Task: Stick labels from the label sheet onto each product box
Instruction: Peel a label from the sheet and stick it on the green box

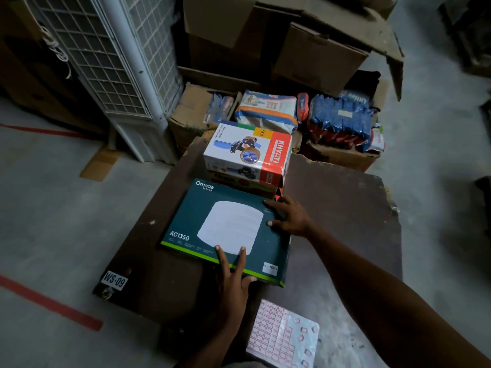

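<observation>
- While both hands rest on the dark green Omada box (225,227), no label is being carried: the left hand (233,277) lies on its near edge with straight fingers (221,257) spread on the lid and the thumb tucked at the front rim, holding nothing else.
- The right hand (288,217) rests flat on the box's right side, fingers loosely extended, also holding nothing.
- The label sheet (283,337) lies on the table (345,208) near the person, just right of the left forearm, apart from the box; several cells on its right part look peeled or lifted.
- I cannot tell whether the Omada box carries a stuck label; the small white "No.1" patch looks printed.
- Behind it, touching its far edge, stands a stack topped by the white and red KHYATI box (247,152), with no red-bordered label visible on it.
- Judged from this, labelling appears to be underway, with at least these boxes left.
</observation>
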### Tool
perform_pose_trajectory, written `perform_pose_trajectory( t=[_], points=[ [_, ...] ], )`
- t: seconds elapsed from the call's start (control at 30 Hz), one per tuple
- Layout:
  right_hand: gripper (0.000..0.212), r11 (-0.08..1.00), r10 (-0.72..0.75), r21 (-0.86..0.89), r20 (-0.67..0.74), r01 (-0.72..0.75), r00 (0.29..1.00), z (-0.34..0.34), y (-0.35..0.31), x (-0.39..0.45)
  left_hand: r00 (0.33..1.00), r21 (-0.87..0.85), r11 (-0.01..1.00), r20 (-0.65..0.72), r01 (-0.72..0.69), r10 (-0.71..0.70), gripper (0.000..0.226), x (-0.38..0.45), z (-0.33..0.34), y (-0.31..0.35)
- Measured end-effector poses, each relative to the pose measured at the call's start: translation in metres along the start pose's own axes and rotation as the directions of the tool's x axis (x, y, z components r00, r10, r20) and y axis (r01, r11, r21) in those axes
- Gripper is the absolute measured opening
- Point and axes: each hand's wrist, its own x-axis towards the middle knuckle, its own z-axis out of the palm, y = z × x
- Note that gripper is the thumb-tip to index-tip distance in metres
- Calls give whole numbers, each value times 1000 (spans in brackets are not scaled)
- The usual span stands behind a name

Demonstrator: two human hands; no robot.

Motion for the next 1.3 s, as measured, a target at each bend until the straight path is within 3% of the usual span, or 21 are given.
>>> perform_pose_trajectory(
  t=[0.27,0.43,0.57,0.63,0.7,0.8,0.9,0.97,1.13,1.23,1.3],
  points=[
    [106,982,99,168,-40,-91,994,2,-10,-4,977,-74,981,-129,-180,170,58,-20,-34,6],
    [104,947,74,307,62,-90,995,-6,-15,2,954,-93,970,-223,-224,199,73,-32,-58,15],
    [100,946,112,292,101,-137,989,-22,-57,-19,945,-110,964,-252,-243,209,75,-41,-73,18],
    [98,949,123,274,129,-154,984,-24,-67,-24,930,-113,957,-287,-269,228,68,-44,-85,25],
    [103,953,126,258,136,-158,983,-25,-75,-30,922,-147,949,-314,-281,224,48,-43,-104,34],
    [110,952,130,267,100,-153,986,-26,-83,-36,945,-175,939,-199,-295,260,64,-37,-136,40],
    [87,941,97,317,91,-121,991,-37,-99,-46,936,-87,938,-142,-336,322,97,-31,-158,43],
    [66,939,71,331,97,-100,993,-46,-111,-56,935,-59,943,-164,-328,315,104,-25,-166,47],
    [49,912,88,405,-37,-66,995,-76,-144,-100,872,-38,901,-270,-433,408,94,0,-198,59],
    [49,903,-53,421,-97,90,994,-98,-165,-142,876,-138,887,-281,-441,392,85,17,-226,69],
    [57,923,-144,342,-117,176,983,-108,-172,-168,906,-238,891,-278,-387,319,85,26,-244,75]
  ],
)
